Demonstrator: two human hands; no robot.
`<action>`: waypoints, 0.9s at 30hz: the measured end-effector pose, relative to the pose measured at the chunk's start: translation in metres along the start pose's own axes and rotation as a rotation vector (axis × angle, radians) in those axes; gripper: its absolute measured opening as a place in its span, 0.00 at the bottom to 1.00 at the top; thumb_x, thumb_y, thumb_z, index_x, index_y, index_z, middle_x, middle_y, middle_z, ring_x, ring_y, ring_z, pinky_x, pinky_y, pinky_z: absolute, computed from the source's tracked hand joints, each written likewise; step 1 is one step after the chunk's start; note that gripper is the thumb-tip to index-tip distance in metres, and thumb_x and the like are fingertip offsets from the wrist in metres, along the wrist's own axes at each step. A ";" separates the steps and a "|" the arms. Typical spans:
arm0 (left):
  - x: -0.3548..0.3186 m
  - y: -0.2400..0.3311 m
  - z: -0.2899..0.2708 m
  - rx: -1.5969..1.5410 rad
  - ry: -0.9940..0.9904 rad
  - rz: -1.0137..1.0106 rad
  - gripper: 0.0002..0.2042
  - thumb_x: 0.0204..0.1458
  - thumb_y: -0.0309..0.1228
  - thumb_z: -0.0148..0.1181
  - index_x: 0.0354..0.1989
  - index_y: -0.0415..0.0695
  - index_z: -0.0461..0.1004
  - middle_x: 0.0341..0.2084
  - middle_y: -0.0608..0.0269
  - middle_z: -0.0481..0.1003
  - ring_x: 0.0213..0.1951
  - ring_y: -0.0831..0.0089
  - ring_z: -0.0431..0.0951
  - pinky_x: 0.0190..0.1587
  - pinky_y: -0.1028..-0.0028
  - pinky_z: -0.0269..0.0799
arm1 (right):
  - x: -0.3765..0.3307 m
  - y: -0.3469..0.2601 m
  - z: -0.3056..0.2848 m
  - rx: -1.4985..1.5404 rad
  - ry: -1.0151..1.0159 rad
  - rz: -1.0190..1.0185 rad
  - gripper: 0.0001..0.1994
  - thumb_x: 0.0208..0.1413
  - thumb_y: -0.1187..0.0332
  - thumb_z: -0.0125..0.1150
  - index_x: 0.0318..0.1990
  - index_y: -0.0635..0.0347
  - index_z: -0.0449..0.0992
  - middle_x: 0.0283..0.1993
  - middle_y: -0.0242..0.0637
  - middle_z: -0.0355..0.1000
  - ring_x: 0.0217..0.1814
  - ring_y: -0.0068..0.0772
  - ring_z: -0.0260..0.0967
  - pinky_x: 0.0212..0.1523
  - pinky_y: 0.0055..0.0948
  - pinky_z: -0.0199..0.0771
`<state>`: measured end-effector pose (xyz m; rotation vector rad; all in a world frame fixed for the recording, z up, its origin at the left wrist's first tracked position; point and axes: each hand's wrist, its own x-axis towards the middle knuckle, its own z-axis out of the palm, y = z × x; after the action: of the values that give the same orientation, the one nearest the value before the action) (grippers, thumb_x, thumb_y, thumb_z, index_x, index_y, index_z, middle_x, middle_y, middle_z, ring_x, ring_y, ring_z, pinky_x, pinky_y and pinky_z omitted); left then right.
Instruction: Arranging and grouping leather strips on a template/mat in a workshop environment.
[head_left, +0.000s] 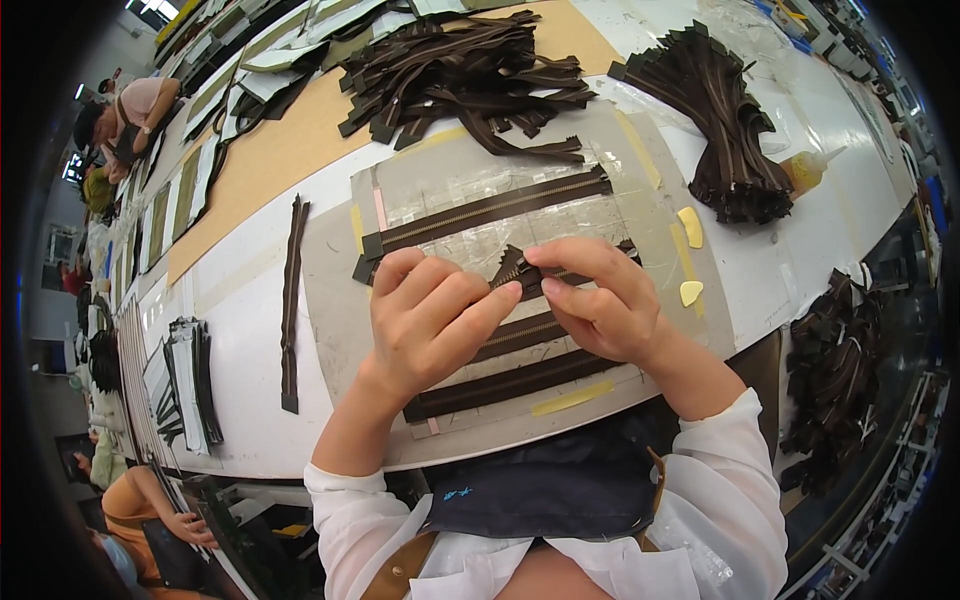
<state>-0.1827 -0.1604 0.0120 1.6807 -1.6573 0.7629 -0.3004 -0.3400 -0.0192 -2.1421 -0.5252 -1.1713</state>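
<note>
White worktable (pixel 250 330): runs from lower left to upper right of the frame; bears all items below.

Tan board (pixel 290 150): upper left of centre, lying flat on the table, partly under a zipper heap.

Grey template board (pixel 340 300): centre of the frame, flat on the table, with yellow tape strips along its edges and clear tape across its face. Dark brown zippers lie on it in parallel slanted rows; the uppermost zipper (pixel 490 212) is fully visible, the lowest zipper (pixel 510 385) shows below the hands.

Loose heap of brown zippers (pixel 460 70): top centre, overlapping the tan board and the template's upper edge.

Bundled stack of brown zippers (pixel 725 120): upper right, fanned on the table.

Dark zipper pile (pixel 835 370): right edge, beyond the table's rim.

Left hand (pixel 430 320): centre, over the template; fingers pressed together and curled, tips meeting the right hand's at the middle zipper.

Right hand (pixel 600 300): just right of centre; thumb and forefinger pinching the end of the middle zipper (pixel 512 272), which is lifted slightly off the template at that end.

Single brown zipper (pixel 291 300): left of the template, lying straight and nearly upright in the frame, apart from it.

Squeeze bottle (pixel 808 170): amber, upper right, just beside the bundled stack, lying tilted.

Two yellow tabs (pixel 690 228): right edge of the template.
</note>
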 end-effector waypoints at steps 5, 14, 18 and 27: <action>-0.002 0.000 0.000 0.000 -0.007 -0.002 0.10 0.40 0.29 0.67 0.34 0.51 0.80 0.21 0.76 0.71 0.25 0.76 0.69 0.40 0.73 0.63 | 0.003 -0.004 0.002 0.085 0.038 0.098 0.15 0.48 0.87 0.64 0.41 0.60 0.72 0.49 0.48 0.75 0.45 0.43 0.77 0.39 0.31 0.80; 0.001 -0.018 -0.021 -0.237 -0.333 -0.552 0.14 0.46 0.37 0.74 0.32 0.43 0.76 0.23 0.63 0.77 0.25 0.66 0.73 0.35 0.70 0.68 | 0.006 0.008 0.001 0.230 0.119 0.529 0.08 0.57 0.82 0.60 0.42 0.63 0.71 0.40 0.39 0.76 0.38 0.27 0.75 0.36 0.21 0.74; -0.017 -0.049 -0.051 -0.469 -0.476 -0.972 0.12 0.51 0.29 0.71 0.34 0.37 0.73 0.23 0.69 0.72 0.28 0.82 0.67 0.33 0.79 0.66 | 0.013 0.014 -0.012 0.537 0.130 0.988 0.04 0.63 0.74 0.58 0.42 0.63 0.70 0.33 0.28 0.71 0.32 0.14 0.68 0.31 0.16 0.70; -0.073 -0.083 -0.096 -0.439 -0.422 -1.184 0.09 0.54 0.26 0.66 0.40 0.39 0.74 0.31 0.72 0.73 0.34 0.84 0.70 0.39 0.82 0.65 | 0.011 0.040 -0.029 0.760 0.162 1.081 0.08 0.66 0.69 0.55 0.46 0.63 0.77 0.38 0.27 0.73 0.32 0.14 0.67 0.31 0.17 0.69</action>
<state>-0.0981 -0.0404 0.0109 2.1085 -0.6704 -0.5095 -0.2883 -0.3884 -0.0118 -1.2882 0.2558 -0.3941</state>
